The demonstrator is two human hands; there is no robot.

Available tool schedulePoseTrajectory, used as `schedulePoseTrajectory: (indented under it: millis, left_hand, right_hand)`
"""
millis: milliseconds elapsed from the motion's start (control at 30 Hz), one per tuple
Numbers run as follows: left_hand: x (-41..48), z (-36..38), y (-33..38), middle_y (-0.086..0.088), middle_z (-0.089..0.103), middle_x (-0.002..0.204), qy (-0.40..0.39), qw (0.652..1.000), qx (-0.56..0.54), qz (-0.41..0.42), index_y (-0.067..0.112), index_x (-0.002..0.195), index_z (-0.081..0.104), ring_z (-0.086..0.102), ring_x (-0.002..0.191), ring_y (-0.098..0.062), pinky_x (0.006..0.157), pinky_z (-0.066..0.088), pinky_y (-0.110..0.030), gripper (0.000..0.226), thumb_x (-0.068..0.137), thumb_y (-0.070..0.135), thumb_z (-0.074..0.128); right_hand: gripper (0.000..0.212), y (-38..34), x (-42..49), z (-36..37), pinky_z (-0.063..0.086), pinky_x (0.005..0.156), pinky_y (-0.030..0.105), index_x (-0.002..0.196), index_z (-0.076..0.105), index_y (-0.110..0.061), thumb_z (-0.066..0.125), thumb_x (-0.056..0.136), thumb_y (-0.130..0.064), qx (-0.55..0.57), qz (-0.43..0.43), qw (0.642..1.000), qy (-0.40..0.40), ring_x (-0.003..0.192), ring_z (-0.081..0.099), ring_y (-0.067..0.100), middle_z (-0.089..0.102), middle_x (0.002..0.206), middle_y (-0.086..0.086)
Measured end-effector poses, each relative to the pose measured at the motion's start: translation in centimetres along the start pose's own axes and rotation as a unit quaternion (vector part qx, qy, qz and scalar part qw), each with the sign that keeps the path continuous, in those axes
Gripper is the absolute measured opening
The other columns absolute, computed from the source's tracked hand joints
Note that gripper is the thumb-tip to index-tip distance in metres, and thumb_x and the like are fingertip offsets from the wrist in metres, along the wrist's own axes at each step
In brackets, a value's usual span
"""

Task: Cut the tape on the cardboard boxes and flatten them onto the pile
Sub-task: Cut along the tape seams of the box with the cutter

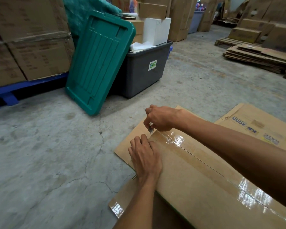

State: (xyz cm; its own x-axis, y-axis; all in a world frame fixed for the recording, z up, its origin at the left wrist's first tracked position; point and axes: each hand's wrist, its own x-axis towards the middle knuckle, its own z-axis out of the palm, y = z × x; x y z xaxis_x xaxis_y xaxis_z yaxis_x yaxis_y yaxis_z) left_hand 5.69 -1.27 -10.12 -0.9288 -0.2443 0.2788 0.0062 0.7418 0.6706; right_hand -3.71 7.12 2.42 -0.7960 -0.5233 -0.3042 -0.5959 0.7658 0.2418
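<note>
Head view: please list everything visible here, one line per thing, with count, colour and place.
Taped box: one, brown, on the floor under both hands.
Tape: one clear glossy strip along the box's centre seam.
Cutter: one, small, metallic, at the far end of the seam.
Flattened cardboard: brown, printed, on the floor right of the box.
Flat cardboard pile: one, brown, far right.
Bin: one, grey, centre, holding white items.
Lid: one, green, leaning against the bin.
Stacked cartons: several, brown, left, on a blue pallet.
Left hand: presses on the box.
Right hand: grip closed on the cutter.
</note>
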Motion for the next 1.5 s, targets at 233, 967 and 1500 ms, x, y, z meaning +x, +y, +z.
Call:
schedulePoseTrajectory:
  millis: [233,967,1500]
  left_hand:
    - [0.1,0.1,0.2,0.004,0.053,0.092,-0.002,1.000,-0.015,-0.008,0.022,0.088,0.050,0.043,0.086,-0.014,0.081,0.039,-0.033,0.024,0.091,0.029,0.027]
    - [0.1,0.1,0.1,0.004,0.055,0.088,0.012,0.999,0.016,0.048,0.024,0.091,0.052,0.048,0.083,-0.017,0.075,0.042,-0.033,0.046,0.098,0.058,0.021]
    - [0.1,0.5,0.6,0.001,0.058,0.090,0.017,0.999,0.020,0.036,0.019,0.089,0.053,0.049,0.087,-0.018,0.077,0.042,-0.034,0.027,0.099,0.044,0.047]
  right_hand:
    - [0.020,0.4,-0.2,0.3,0.038,0.067,0.026,0.110,0.069,-0.037,0.057,0.098,-0.025,-0.053,-0.025,0.998,-0.008,0.114,0.044,0.016,0.051,0.114,-0.001]
    - [0.018,3.7,-2.0,0.8,0.049,0.087,0.036,0.108,0.069,-0.033,0.056,0.097,-0.027,-0.027,0.023,0.998,0.045,0.108,0.047,0.021,0.055,0.110,0.000]
    - [0.015,3.6,0.2,-0.7,0.054,0.084,0.039,0.096,0.073,-0.033,0.070,0.089,-0.020,0.142,0.062,0.988,-0.026,0.095,0.062,0.019,0.064,0.095,-0.004]
